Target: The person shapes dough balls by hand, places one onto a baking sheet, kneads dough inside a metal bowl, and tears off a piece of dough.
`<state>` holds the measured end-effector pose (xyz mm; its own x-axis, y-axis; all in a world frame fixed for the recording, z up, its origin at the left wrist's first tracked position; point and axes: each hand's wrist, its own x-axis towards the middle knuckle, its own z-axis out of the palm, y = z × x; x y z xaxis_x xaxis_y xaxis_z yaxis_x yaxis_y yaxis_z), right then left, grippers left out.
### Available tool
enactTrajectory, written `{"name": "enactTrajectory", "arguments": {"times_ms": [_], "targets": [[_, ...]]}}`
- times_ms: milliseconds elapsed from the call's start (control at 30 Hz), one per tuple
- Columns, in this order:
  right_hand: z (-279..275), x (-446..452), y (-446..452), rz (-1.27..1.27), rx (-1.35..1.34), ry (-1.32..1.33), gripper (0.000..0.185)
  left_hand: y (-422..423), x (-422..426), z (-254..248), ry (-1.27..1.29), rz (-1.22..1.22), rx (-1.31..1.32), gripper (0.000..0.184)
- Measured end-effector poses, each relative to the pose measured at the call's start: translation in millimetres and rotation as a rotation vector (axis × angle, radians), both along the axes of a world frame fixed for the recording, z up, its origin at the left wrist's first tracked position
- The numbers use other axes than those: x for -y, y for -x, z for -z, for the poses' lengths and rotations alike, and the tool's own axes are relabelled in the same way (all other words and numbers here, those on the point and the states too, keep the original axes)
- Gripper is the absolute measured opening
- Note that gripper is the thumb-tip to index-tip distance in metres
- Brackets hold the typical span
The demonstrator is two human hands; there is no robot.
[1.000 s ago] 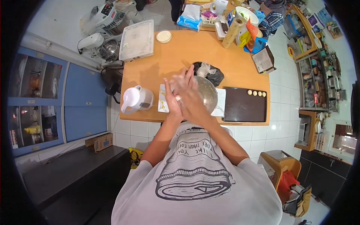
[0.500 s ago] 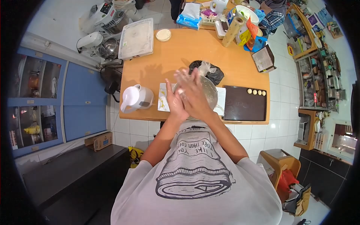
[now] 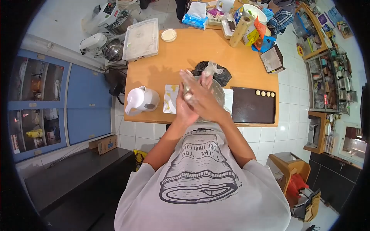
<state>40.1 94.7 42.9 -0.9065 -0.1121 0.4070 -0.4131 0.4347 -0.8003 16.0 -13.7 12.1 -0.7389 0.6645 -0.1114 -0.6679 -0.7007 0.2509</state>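
Head: right hand [image 3: 204, 101] stands apart from tray rim [image 3: 233, 106].

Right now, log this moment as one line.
left hand and right hand: together, pale piece between | below: bowl | right: dark tray, four pale balls in far right corner

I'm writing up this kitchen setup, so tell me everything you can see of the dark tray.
The dark tray is a shallow brown-black rectangle with a low raised rim; it may be coated metal, but I can't be sure. It lies flat on the wooden table, near the corner closest to the wearer's right. Four small pale balls sit in it in a row by the far right corner; the rest of its surface looks bare.
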Motion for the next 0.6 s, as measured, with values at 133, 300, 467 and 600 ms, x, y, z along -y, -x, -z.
{"name": "enactTrajectory", "arguments": {"times_ms": [133, 300, 467, 600], "targets": [[-3, -24, -3, -0.014, 0.09, 0.465, 0.055, 14, 15, 0, 0.077, -0.036, 0.164, 0.085], [-3, -39, -15, 0.089, 0.076, 0.115, 0.04, 15, 14, -19, -0.02, -0.033, 0.035, 0.084], [6, -18, -27, 0.176, -0.001, -0.187, 0.041, 13, 9, -16, 0.086, -0.037, -0.082, 0.086], [21, -9, -26, 0.186, 0.05, -0.022, 0.039, 15, 8, -13, 0.079, -0.061, -0.03, 0.085]]}}
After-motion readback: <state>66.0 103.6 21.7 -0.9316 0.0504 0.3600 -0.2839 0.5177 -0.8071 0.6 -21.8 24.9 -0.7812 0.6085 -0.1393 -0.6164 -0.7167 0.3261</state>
